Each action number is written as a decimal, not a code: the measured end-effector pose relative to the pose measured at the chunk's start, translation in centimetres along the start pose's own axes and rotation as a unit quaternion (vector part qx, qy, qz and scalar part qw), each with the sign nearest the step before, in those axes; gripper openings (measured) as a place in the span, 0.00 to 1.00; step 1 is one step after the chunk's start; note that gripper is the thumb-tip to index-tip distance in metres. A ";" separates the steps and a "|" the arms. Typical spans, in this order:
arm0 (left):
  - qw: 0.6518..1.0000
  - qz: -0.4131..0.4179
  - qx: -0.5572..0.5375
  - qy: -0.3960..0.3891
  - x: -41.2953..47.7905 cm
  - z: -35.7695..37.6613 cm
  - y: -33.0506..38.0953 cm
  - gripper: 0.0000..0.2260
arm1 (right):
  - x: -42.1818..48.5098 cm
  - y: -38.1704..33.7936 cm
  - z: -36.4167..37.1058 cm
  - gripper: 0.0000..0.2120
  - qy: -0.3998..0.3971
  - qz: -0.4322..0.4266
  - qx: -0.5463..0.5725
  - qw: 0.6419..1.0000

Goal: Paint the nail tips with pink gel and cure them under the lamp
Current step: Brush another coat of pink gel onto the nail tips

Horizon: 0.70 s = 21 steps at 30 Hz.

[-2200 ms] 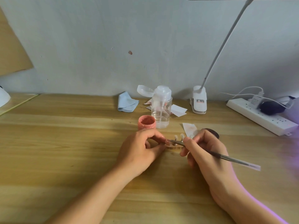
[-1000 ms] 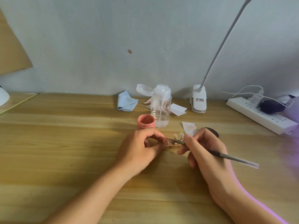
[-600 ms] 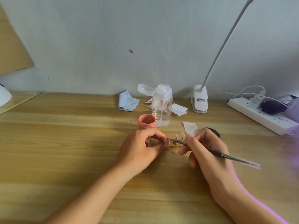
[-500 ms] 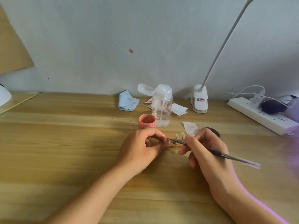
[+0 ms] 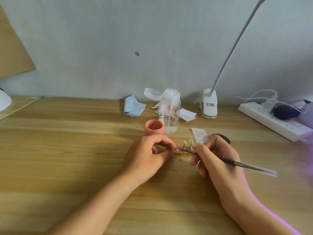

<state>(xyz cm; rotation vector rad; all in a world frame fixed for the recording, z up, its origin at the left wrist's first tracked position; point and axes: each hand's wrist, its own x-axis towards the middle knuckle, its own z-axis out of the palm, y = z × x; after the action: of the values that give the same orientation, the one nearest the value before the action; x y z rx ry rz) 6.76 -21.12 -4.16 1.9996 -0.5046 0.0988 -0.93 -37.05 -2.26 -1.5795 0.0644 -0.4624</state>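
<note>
Pink gel (image 5: 153, 125) could smear onto the left hand (image 5: 149, 156), whose grip seems to pinch the nail-tip stand (image 5: 182, 154), if the right hand (image 5: 218, 160), gripping the brush (image 5: 237, 163), slips.

I have both forearms bare, coming in over the near edge of the worktop (image 5: 67, 150) and converging toward its middle, the left from the near left, the right from the near right corner. My left hand (image 5: 145, 155) lies knuckles up, fingers curled under, thumb and forefinger pinching the left end of the tip stand (image 5: 185, 154). My right hand (image 5: 218, 160) sits just beside it, a small gap between them, holding the brush (image 5: 245, 166) like a pen between thumb and forefinger, the other fingers curled beneath. The outer side of my right wrist shows a violet glow.
</note>
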 end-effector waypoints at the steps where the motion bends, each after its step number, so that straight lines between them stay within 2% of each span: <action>1: 1.000 0.000 0.000 0.000 0.0 0.0 0.0 0.09 | 0.0 0.0 0.0 0.16 0.001 0.000 0.002 1.000; 14: 1.000 -0.005 -0.012 -0.003 0.0 0.0 0.0 0.08 | -0.1 0.0 0.1 0.16 -0.004 -0.018 0.014 1.000; 17: 1.000 -0.002 -0.024 -0.004 -0.1 -0.1 0.0 0.08 | 0.0 0.1 0.0 0.14 0.014 -0.024 0.037 0.999; 21: 0.999 -0.005 -0.042 -0.001 -0.1 0.0 0.0 0.08 | -0.1 0.3 -0.1 0.13 0.002 -0.047 0.015 0.999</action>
<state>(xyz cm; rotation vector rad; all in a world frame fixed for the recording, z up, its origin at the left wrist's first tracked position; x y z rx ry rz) 6.68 -21.13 -4.16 1.9197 -0.4927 0.0678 -0.99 -37.11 -2.56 -1.5572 -0.0128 -0.5379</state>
